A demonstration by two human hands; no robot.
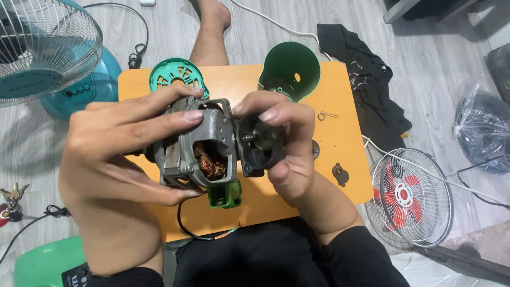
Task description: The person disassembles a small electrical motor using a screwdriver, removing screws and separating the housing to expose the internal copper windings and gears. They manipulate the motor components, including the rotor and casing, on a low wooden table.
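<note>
Fan motor held over the orange table (340, 159)

Left hand (114, 154) grips the motor (199, 151) steady; right hand (284, 143) pinches the black gearbox (260, 149) at its shaft end.

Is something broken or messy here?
Yes. The fan motor in both hands is stripped bare, its copper coil showing. Its green shells lie loose on the orange table, and a black cloth sits crumpled on the floor.

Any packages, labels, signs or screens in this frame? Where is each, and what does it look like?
Label: small dark rectangle with pale print, on the green plastic piece at the bottom left edge.
Plastic bag: clear, crumpled around something dark, on the floor at the far right.
No signs or screens show.
</note>
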